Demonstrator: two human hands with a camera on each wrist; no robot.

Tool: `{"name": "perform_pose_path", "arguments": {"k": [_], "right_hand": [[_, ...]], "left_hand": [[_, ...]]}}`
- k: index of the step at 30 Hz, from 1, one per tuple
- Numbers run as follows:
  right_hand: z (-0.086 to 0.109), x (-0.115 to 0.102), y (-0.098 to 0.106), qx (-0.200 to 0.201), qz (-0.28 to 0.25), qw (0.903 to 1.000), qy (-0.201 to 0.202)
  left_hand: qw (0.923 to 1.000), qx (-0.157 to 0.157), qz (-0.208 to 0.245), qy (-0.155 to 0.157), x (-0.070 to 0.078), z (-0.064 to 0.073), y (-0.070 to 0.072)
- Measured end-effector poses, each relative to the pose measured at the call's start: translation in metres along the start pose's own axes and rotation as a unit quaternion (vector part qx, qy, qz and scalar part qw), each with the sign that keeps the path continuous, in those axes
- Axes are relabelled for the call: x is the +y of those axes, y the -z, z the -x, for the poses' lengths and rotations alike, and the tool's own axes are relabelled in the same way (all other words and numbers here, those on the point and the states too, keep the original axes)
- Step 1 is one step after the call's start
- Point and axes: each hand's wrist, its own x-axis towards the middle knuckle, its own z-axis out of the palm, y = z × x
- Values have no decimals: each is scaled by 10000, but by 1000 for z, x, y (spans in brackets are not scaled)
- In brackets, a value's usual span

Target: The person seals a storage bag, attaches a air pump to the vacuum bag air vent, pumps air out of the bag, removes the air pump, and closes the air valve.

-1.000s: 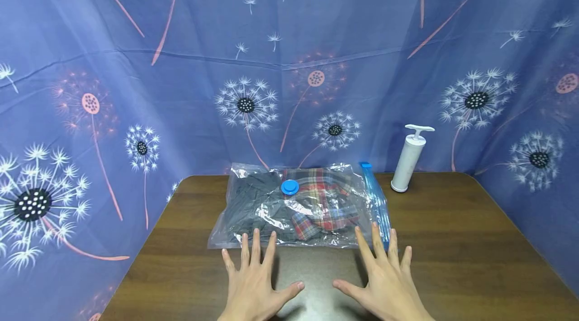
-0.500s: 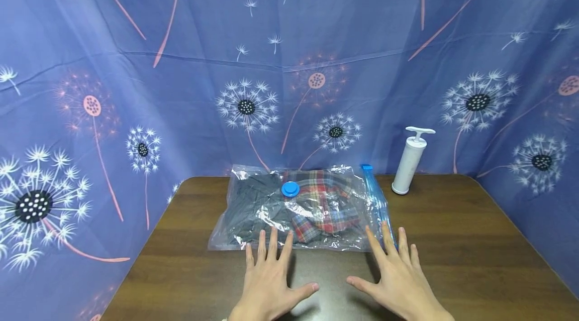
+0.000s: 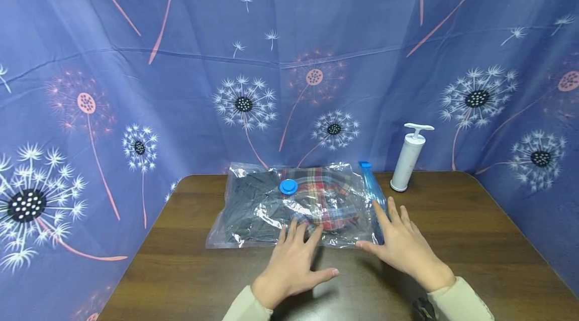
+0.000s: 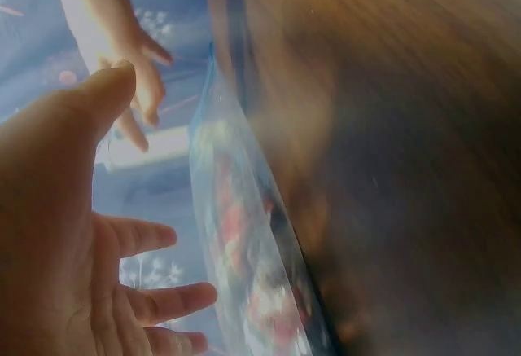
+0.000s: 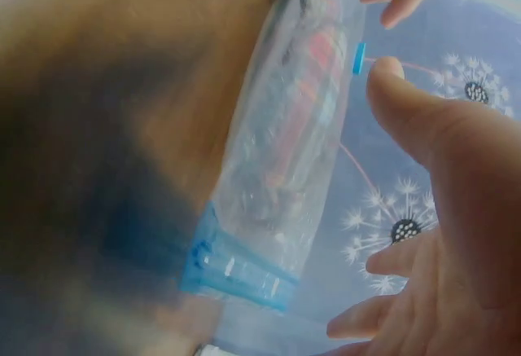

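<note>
A clear vacuum storage bag (image 3: pixel 219 234) lies flat toward the back of the table. Through its plastic show a dark grey garment (image 3: pixel 253 200) and a plaid garment (image 3: pixel 322 193). On top is a round blue valve cap (image 3: pixel 288 187); a blue zip strip (image 3: pixel 372 185) runs down the right end. My left hand (image 3: pixel 291 265), fingers spread, is over the bag's front edge, below the plaid cloth. My right hand (image 3: pixel 404 243) hovers by the zip strip, covering its lower part. Both hold nothing; in the right wrist view the right fingers (image 5: pixel 399 258) look apart from the bag (image 5: pixel 285 136).
A white hand pump (image 3: pixel 408 163) with a T-shaped handle stands upright at the table's back, right of the bag. The brown wooden table (image 3: pixel 181 271) ends at a blue dandelion-print curtain (image 3: pixel 190 100) behind and on both sides.
Both hands have moved forward, the left also to the right, reaching the bag's front edge and the zip strip's side. The sleeves have come into view. Bag and pump have stayed put.
</note>
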Motion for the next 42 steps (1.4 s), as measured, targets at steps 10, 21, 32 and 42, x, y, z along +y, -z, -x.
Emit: {"name": "perform_pose_path", "arguments": {"k": [10, 21, 32, 42], "right_hand": [[-43, 28, -3, -576, -721, 9950, -376], [-52, 49, -10, -795, -1370, 9844, -770], [-43, 50, -12, -738, -1443, 9854, -514], [-26, 42, -13, -912, -1735, 9792, -516]], "left_hand": [[9902, 291, -998, -931, 21, -24, -10], [9780, 444, -1347, -1527, 26, -35, -18], [9805, 430, -1060, -1595, 12, -38, -22], [9821, 34, -280, -1861, -12, -25, -9]]}}
